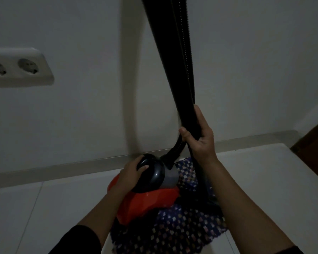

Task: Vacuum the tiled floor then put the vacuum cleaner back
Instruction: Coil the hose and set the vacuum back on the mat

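While the left hand (131,173) cups the dark rounded end of the red vacuum cleaner (147,200), apparently steadying it on a patterned mat (174,233) by the wall, the right hand (198,136) is clenched around the black tube and ribbed hose (174,74), gathered upright as if for stowing. Dim light obscures the cleaner's details, the tube runs out of frame above, and no plug shows in the wall socket (18,67).

Vacuum body (147,197) sits close to wall (81,116) on patterned mat (173,233); hose (174,57) rises up the middle; bare tile floor (26,208) free to left & right
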`<act>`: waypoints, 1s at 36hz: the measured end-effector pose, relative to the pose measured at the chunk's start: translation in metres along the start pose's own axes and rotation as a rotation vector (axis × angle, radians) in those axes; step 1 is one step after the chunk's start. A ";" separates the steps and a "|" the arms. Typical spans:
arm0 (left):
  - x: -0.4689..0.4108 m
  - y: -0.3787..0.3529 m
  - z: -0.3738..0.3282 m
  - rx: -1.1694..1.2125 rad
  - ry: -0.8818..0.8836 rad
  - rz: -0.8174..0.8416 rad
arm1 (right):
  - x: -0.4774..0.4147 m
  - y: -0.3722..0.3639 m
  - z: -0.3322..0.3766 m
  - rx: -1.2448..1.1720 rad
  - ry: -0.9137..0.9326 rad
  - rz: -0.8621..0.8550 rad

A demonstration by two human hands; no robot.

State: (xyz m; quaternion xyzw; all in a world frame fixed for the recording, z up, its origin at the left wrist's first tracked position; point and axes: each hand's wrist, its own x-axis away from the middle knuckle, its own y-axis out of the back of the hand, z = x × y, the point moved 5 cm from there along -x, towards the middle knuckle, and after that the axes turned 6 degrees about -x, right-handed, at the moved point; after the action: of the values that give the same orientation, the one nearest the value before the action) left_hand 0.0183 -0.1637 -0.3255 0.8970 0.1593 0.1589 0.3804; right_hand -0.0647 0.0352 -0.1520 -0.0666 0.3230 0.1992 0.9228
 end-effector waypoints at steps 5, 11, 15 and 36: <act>0.003 -0.002 -0.004 -0.037 0.009 -0.022 | 0.005 0.010 0.002 -0.021 0.029 -0.079; 0.009 -0.001 -0.007 -0.086 0.002 -0.064 | 0.006 0.020 0.011 -0.104 0.010 -0.097; 0.013 -0.010 -0.016 -0.181 -0.019 0.006 | 0.009 0.035 0.015 -0.127 -0.023 -0.172; 0.001 -0.035 -0.029 -0.082 -0.107 0.046 | 0.016 0.051 -0.003 -0.363 -0.106 -0.183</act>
State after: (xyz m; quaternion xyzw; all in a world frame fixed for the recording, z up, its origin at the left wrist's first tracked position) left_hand 0.0021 -0.1223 -0.3318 0.8914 0.1114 0.1258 0.4208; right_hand -0.0756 0.0862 -0.1640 -0.2503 0.2254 0.1730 0.9255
